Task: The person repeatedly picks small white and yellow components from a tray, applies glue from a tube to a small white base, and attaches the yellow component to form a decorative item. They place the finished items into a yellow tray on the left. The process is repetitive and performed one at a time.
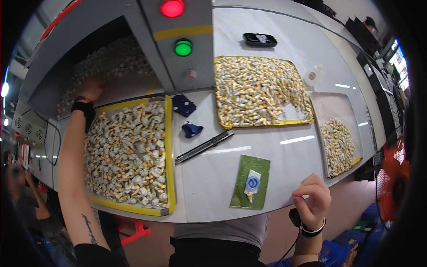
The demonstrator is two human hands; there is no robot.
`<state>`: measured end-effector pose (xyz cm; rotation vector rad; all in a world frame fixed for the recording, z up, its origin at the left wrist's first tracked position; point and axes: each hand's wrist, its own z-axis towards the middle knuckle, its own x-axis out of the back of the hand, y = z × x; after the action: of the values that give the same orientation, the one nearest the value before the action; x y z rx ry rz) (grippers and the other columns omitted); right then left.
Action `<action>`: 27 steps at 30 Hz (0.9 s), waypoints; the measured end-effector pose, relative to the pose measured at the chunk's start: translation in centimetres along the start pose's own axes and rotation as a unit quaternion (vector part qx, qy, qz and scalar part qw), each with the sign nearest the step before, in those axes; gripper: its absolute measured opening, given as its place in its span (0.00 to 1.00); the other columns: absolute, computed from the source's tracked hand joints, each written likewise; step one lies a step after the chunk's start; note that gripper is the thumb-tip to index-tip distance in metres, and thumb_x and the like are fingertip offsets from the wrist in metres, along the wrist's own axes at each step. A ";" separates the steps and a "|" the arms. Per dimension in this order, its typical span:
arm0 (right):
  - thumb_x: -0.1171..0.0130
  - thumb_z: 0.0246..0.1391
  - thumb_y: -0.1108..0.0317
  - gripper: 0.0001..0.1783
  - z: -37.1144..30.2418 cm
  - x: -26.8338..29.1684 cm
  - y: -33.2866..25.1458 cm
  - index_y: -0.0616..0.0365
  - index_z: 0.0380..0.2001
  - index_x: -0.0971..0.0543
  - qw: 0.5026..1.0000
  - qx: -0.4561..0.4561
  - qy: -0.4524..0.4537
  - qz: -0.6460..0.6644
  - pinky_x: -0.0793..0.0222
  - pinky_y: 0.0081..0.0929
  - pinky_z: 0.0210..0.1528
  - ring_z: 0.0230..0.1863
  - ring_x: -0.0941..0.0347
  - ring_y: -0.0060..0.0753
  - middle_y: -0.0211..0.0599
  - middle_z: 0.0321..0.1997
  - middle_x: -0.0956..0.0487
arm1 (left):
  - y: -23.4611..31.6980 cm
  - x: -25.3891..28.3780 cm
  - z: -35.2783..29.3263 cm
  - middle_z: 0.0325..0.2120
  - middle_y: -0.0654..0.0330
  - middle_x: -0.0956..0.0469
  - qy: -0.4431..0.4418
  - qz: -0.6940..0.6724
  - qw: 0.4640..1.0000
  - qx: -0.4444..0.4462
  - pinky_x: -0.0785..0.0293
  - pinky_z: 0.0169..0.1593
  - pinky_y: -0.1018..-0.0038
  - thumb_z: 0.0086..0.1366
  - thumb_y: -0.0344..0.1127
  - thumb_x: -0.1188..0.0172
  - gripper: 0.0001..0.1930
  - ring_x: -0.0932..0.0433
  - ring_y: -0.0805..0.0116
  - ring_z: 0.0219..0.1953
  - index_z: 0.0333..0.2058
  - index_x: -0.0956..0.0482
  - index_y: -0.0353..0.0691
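Observation:
My left hand [92, 88] reaches into the dim opening of a grey box-like machine [147, 66], near a heap of small pale pieces [111, 58]; its fingers are too dark to make out. Under that forearm lies a yellow-edged tray [170, 178] full of small white-and-yellow pieces [129, 151]. At the table's front edge on the right, my right hand [315, 200] is raised with curled fingers, thumb and forefinger close together. A speck of yellow shows at the fingertips. To its left, a green mat [240, 196] carries a small white piece with a blue round part [252, 182].
A full yellow-edged tray [293, 122] stands mid-table; a partly filled tray [333, 102] is right of it. Two dark blue scraps [184, 106], a black pen-like tool [204, 147], a black dish [260, 40] and a white bottle [313, 74] lie about. A red fan [393, 184] stands at right.

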<state>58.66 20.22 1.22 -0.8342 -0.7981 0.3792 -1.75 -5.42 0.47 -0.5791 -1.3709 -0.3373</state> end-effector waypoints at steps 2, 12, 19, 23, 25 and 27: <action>0.39 0.31 0.82 0.11 0.7 0.8 -0.5 0.58 0.24 0.21 0.999 0.022 -0.021 -0.026 0.40 0.22 0.24 0.23 0.33 0.27 0.32 0.21 0.29 | -2.5 -2.1 1.0 0.51 0.49 0.30 0.004 0.001 1.000 -0.004 0.37 0.56 0.59 0.58 0.37 0.48 0.17 0.33 0.48 0.53 0.46 0.23 0.43; 0.40 0.35 0.84 0.11 1.0 1.8 -0.3 0.61 0.27 0.21 1.000 0.005 0.004 -0.007 0.36 0.20 0.25 0.23 0.30 0.27 0.34 0.22 0.25 | -0.2 -0.2 -0.8 0.42 0.43 0.26 0.080 -0.086 0.993 0.017 0.34 0.49 0.58 0.60 0.45 0.49 0.19 0.29 0.45 0.46 0.42 0.23 0.36; 0.39 0.37 0.82 0.09 -3.3 2.5 -0.3 0.60 0.26 0.20 0.999 -0.035 0.039 0.014 0.36 0.20 0.26 0.24 0.30 0.27 0.34 0.23 0.24 | 3.0 6.0 -9.4 0.17 0.66 0.34 0.190 -0.307 0.932 -0.028 0.40 0.24 0.76 0.59 0.37 0.40 0.13 0.36 0.77 0.20 0.30 0.31 0.33; 0.40 0.39 0.80 0.07 -5.6 3.4 0.0 0.61 0.26 0.20 0.994 -0.061 0.085 0.035 0.36 0.19 0.26 0.23 0.30 0.26 0.35 0.22 0.24 | 6.3 13.4 -19.2 0.21 0.67 0.31 0.051 -0.540 0.838 -0.059 0.35 0.27 0.84 0.64 0.32 0.49 0.09 0.32 0.81 0.23 0.42 0.33 0.37; 0.40 0.40 0.80 0.06 -6.1 3.4 -0.2 0.61 0.26 0.20 0.988 -0.073 0.115 0.067 0.37 0.19 0.26 0.23 0.30 0.27 0.35 0.22 0.25 | 6.7 15.5 -24.5 0.23 0.63 0.29 -0.021 -0.599 0.799 -0.054 0.32 0.24 0.82 0.63 0.40 0.46 0.11 0.29 0.77 0.22 0.38 0.30 0.39; 0.40 0.41 0.79 0.06 -6.7 3.4 -0.5 0.61 0.26 0.20 0.988 -0.073 0.122 0.066 0.37 0.19 0.26 0.23 0.30 0.27 0.35 0.22 0.25 | 8.1 14.9 -28.3 0.24 0.58 0.28 -0.028 -0.656 0.746 -0.111 0.32 0.19 0.80 0.61 0.47 0.43 0.16 0.28 0.74 0.17 0.34 0.29 0.38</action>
<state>65.94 18.52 0.54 -1.0519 -0.5485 0.3295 28.55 -13.32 10.90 0.3234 -1.6216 -1.6499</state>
